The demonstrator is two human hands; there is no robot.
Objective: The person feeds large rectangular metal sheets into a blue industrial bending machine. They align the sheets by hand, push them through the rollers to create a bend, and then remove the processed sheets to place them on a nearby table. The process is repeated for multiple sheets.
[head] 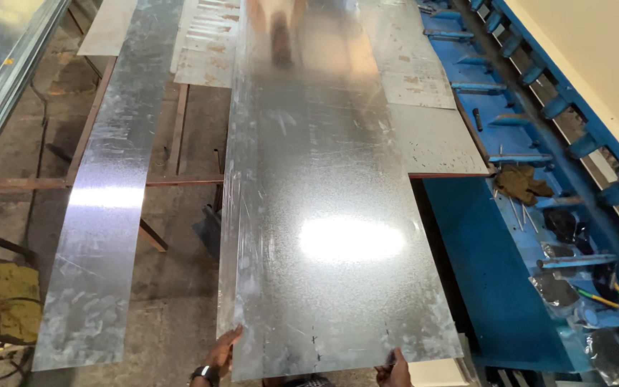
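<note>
- Two bare hands are showing at the bottom edge, nearest the camera. The left hand [222, 351], a dark watch on its wrist, is gripping the near left corner of a large galvanised sheet [324, 215], fingers curled over its edge.
- The right hand [394, 369] is clasping the same near edge further right — only its fingertips are showing, closed on the metal.
- The shiny sheet is stretching away from the person, lying lengthwise over a table of flat metal plates [431, 136], with a bright glare spot near its middle.
- A narrower metal strip [102, 215] is lying well apart to the left, over a rusty frame and concrete floor.
- A blue machine [496, 287] is running along the right side, its ledge cluttered with small tools and rags.
</note>
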